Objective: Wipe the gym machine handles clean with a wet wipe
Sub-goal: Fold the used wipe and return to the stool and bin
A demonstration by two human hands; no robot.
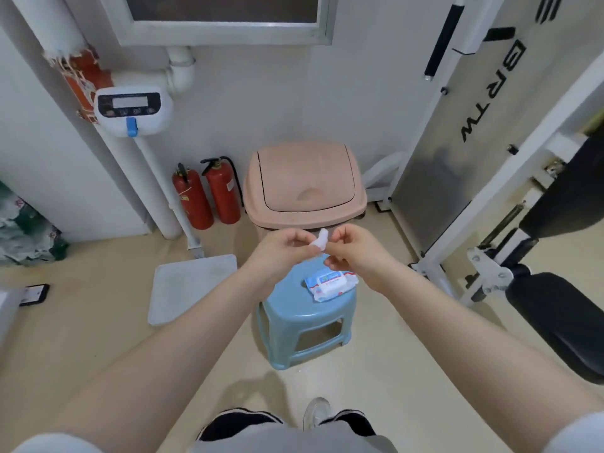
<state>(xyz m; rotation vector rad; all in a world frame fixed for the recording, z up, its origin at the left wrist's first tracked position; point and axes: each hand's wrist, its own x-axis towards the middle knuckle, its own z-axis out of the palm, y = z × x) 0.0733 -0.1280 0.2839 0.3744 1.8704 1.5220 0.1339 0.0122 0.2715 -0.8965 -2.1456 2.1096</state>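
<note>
I am holding a wet wipe (319, 240) up in the middle of the frame, just in front of the pink bin (305, 184), with both hands meeting on it. My left hand (283, 253) is curling its fingers around one side of the wipe and my right hand (354, 253) is pinching the other side between thumb and fingertips, so both are closed on the same small white wad. The wipe is looking bunched and folded, not yet spread flat, and clean white as far as I can tell.

The wipe pack (330, 283) is lying on the blue stool (304, 325) directly below my hands, toward its right edge.

I am judging the task to be at its very start: a wipe is in hand, but nothing is being wiped. The gym machine (490, 132) is standing along the right side of the frame, and a black-gripped handle (444, 40) is hanging at the upper right, well apart from my hands. Unfolding the wipe, reaching the handles and rubbing them down all seem to be left.
</note>
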